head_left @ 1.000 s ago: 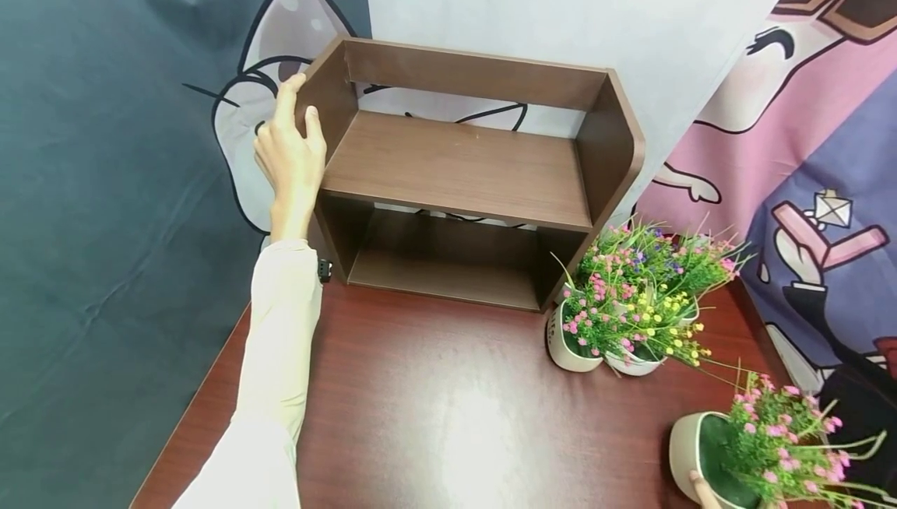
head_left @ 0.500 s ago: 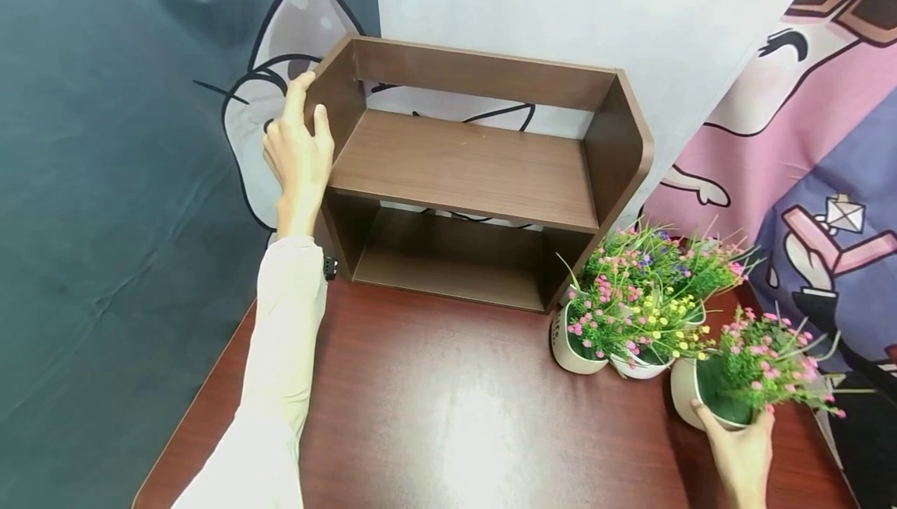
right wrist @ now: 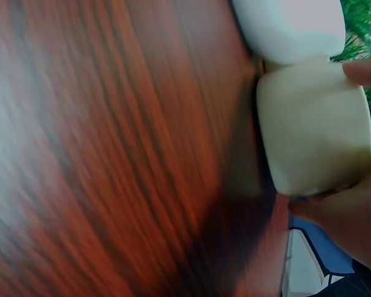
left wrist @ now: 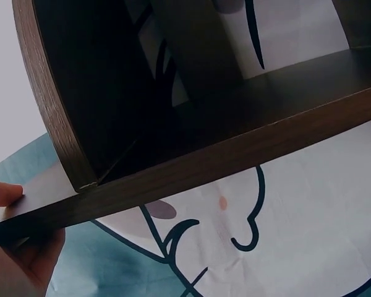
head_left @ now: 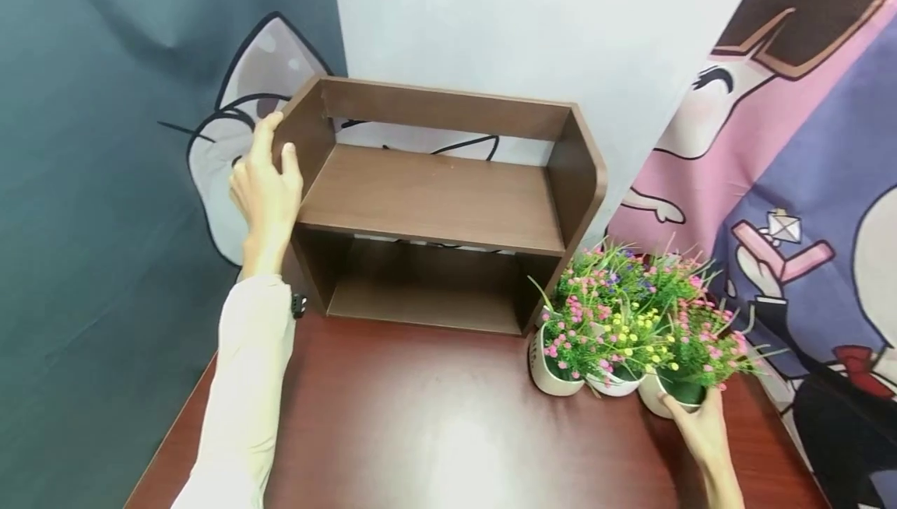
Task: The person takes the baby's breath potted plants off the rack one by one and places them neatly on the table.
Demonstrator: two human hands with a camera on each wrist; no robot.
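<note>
My left hand (head_left: pixel 268 188) grips the left side panel of a brown two-tier wooden shelf (head_left: pixel 434 191). In the left wrist view its thumb and fingers lie on opposite faces of the panel (left wrist: pixel 191 164). At the lower right of the head view, my right hand (head_left: pixel 702 430) holds a cream flowerpot (head_left: pixel 653 395) with pink flowers. The right wrist view has the thumb at the pot's rim and other fingers around its far side. This pot (right wrist: pixel 315 127) stands close beside a white pot (right wrist: pixel 294 28). Whether its base touches the table is unclear.
Several potted flowers crowd against the shelf's right end, including a cream pot (head_left: pixel 554 369) with lettering and a white pot (head_left: pixel 617 384) below yellow flowers (head_left: pixel 627 334). A red-brown wooden table (head_left: pixel 420 392) lies underneath. Printed cloth (head_left: pixel 91 221) hangs around it.
My right hand has come into view and brought the pink-flowered pot up and left, beside the other pots. The left hand keeps its grip on the shelf. The head view has shifted.
</note>
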